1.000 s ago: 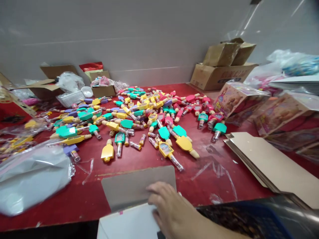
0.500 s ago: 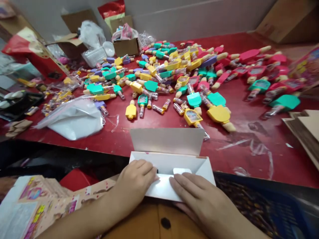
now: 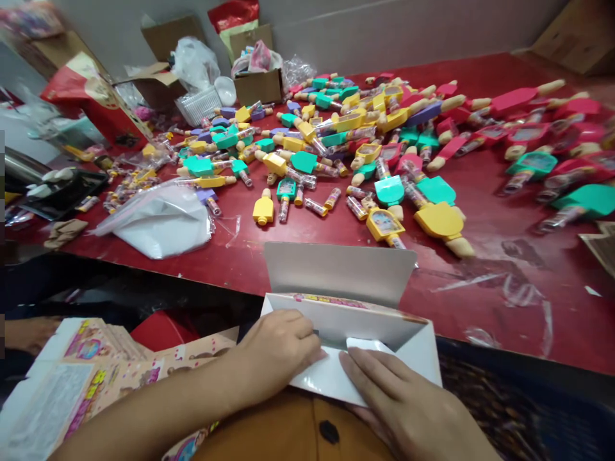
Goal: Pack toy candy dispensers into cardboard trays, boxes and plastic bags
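An open white cardboard box (image 3: 331, 317) is held against my body at the table's front edge, its lid flap (image 3: 341, 272) standing up on the far side. My left hand (image 3: 283, 346) is closed over the box's near left part, the fingers bent inward and their tips partly hidden. On the near right side, my right hand (image 3: 398, 390) grips the box, fingers lying together over the near panel, with part of the hand underneath. A small white flap (image 3: 368, 344) shows by the right fingertips. Shadow hides much of the box's bottom.
Many popsicle-shaped toys, such as a yellow one (image 3: 439, 221), cover the red table (image 3: 485, 211). A white plastic bag (image 3: 161, 221) lies to the left. Flattened printed cartons (image 3: 115, 378) are stacked at lower left, near another person's hand (image 3: 31, 334). A dark blue crate (image 3: 567, 410) stands lower right.
The view has turned slightly, so the table's things sit further right. The box is tilted a little more, showing print along its far edge. Both hands stay on it.
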`<state>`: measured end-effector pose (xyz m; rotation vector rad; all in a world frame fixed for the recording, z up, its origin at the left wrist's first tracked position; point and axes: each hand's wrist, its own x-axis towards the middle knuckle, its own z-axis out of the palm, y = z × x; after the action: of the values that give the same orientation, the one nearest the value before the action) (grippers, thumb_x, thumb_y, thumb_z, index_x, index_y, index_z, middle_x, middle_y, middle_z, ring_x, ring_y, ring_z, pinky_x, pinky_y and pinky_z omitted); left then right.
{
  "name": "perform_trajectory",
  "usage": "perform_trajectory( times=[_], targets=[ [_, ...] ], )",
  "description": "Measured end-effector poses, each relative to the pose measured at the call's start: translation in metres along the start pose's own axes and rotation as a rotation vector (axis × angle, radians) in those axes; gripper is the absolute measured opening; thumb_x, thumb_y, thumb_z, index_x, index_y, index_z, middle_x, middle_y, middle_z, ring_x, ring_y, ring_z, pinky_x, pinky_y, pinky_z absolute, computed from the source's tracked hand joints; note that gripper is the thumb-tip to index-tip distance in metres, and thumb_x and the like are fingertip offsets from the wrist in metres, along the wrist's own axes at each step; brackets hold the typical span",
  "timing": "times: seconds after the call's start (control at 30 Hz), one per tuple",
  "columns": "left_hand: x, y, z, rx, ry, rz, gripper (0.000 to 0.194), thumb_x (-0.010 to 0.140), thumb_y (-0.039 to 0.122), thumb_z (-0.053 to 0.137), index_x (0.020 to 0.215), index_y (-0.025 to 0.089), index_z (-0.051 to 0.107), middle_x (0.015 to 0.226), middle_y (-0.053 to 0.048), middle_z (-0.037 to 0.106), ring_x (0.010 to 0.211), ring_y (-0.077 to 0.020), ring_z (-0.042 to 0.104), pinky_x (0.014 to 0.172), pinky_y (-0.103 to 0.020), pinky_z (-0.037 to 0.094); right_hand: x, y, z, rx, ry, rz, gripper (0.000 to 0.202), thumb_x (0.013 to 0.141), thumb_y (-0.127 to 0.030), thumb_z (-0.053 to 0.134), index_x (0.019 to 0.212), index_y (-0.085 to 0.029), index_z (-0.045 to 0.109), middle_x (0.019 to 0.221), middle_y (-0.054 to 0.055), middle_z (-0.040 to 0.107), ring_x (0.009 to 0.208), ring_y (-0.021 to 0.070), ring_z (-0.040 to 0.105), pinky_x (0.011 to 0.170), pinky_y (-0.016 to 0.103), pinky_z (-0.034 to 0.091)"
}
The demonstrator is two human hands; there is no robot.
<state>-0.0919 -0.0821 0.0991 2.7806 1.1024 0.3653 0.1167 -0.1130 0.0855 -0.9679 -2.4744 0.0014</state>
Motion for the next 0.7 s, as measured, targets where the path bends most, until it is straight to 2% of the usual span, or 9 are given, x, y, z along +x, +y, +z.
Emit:
perform_trajectory(
  times=[0.17,0.27,0.37,0.43,0.47,0.53,0.6,0.63,0.7],
  targets=[
    [0.006,0.005,0.005,0.044,-0.069,0.108,0.028,0.09,0.023,0.048,0.063,0.018,0.049,0.061,0.003,0.05,0.058,-0.013,0.046,0.051,-0.028,0.032,0.001,-0.003,-0.004,-0.007,-0.03,-0.013,0.045,0.1,-0.023,0.018,0.096,-0.013,0.062,0.086,0.002,0.066,0.077,0.0139,0.061,0.062,0.022,0.052],
    [0.003,0.001,0.003,0.002,-0.009,0.118,0.027,0.09,0.026,0.049,0.063,0.018,0.052,0.06,0.003,0.05,0.056,-0.0125,0.046,0.05,-0.027,0.034,0.003,-0.002,-0.004,-0.057,-0.073,-0.033,0.047,0.099,-0.019,0.015,0.098,-0.012,0.062,0.089,0.004,0.066,0.079,0.0149,0.06,0.065,0.023,0.052],
    [0.006,-0.01,-0.007,-0.078,0.168,0.004,0.018,0.089,0.026,0.05,0.076,0.018,0.059,0.072,0.001,0.059,0.067,-0.0124,0.053,0.063,-0.025,0.042,0.002,0.001,0.0,-0.095,-0.049,-0.039,0.045,0.097,-0.014,0.016,0.1,-0.01,0.061,0.095,0.006,0.065,0.085,0.0179,0.058,0.072,0.028,0.052],
    [0.018,-0.019,-0.017,-0.09,0.167,-0.119,0.017,0.086,0.03,0.056,0.094,0.016,0.06,0.094,-0.005,0.064,0.089,-0.0174,0.057,0.08,-0.029,0.044,0.001,0.003,0.002,-0.091,-0.046,-0.06,0.039,0.092,-0.009,0.022,0.102,-0.01,0.06,0.098,0.007,0.064,0.087,0.0201,0.057,0.073,0.032,0.052],
    [0.026,-0.024,-0.022,-0.11,0.073,-0.17,0.029,0.084,0.035,0.059,0.104,0.015,0.058,0.105,-0.008,0.063,0.097,-0.0208,0.057,0.085,-0.032,0.043,0.001,0.004,0.003,-0.089,-0.06,-0.079,0.037,0.088,-0.006,0.025,0.103,-0.01,0.059,0.098,0.007,0.064,0.086,0.0209,0.057,0.072,0.033,0.052],
    [0.044,-0.032,-0.029,-0.207,-0.284,-0.223,0.05,0.08,0.047,0.061,0.117,0.015,0.053,0.115,-0.011,0.061,0.103,-0.0243,0.057,0.083,-0.033,0.045,0.001,0.005,0.002,-0.107,-0.088,-0.129,0.039,0.078,-0.001,0.03,0.103,-0.01,0.059,0.098,0.007,0.064,0.086,0.0222,0.057,0.07,0.034,0.052],
    [0.059,-0.039,-0.034,-0.315,-0.641,-0.248,0.052,0.081,0.054,0.056,0.118,0.018,0.054,0.109,-0.009,0.065,0.095,-0.0234,0.061,0.073,-0.029,0.045,-0.001,0.005,0.0,-0.149,-0.112,-0.182,0.045,0.07,0.002,0.03,0.102,-0.009,0.059,0.098,0.008,0.064,0.087,0.0227,0.058,0.071,0.034,0.052],
    [0.064,-0.042,-0.036,-0.346,-0.754,-0.262,0.05,0.082,0.056,0.053,0.115,0.019,0.056,0.104,-0.008,0.067,0.091,-0.0228,0.062,0.07,-0.027,0.043,-0.002,0.006,-0.002,-0.168,-0.119,-0.208,0.047,0.068,0.004,0.029,0.102,-0.009,0.059,0.098,0.008,0.064,0.087,0.0226,0.058,0.071,0.034,0.053],
    [0.066,-0.046,-0.038,-0.368,-0.846,-0.306,0.047,0.083,0.057,0.05,0.112,0.021,0.058,0.097,-0.007,0.069,0.086,-0.0217,0.063,0.065,-0.025,0.04,-0.005,0.008,-0.005,-0.188,-0.137,-0.255,0.051,0.066,0.006,0.027,0.102,-0.008,0.06,0.1,0.008,0.064,0.089,0.022,0.058,0.074,0.033,0.053]
  ],
)
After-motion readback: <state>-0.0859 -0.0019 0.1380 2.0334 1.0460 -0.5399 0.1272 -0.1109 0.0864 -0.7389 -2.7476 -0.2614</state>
